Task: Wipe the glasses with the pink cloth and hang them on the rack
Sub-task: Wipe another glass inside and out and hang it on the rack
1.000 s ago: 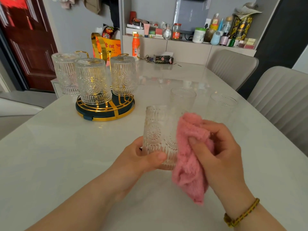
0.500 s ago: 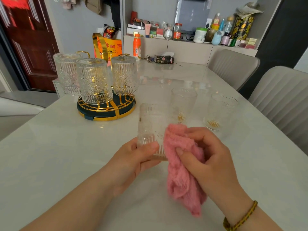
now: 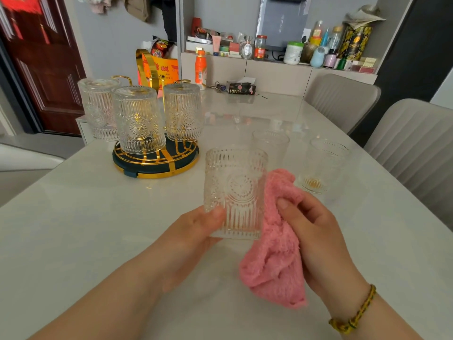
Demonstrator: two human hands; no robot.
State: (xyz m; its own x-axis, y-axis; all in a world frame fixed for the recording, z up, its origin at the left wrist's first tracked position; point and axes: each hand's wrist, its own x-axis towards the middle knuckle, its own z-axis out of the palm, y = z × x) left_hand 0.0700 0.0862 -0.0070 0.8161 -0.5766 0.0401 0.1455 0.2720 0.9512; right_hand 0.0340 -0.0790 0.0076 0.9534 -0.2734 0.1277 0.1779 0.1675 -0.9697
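My left hand grips a clear embossed glass by its lower left side, holding it upright above the table. My right hand holds the pink cloth bunched against the glass's right side. The round gold and dark green rack stands at the left, with three embossed glasses hung upside down on it. Two more upright glasses stand on the table behind my hands, one partly hidden by the held glass and one to the right.
The white marble table stretches ahead; keys and a dark tissue pack lie at its far end beside an orange bottle. Two grey chairs stand along the right edge. A cluttered shelf lines the back wall.
The held glass has been turned and raised between my hands. The cloth has slid along its right side, from near the rim down and back up to the middle.
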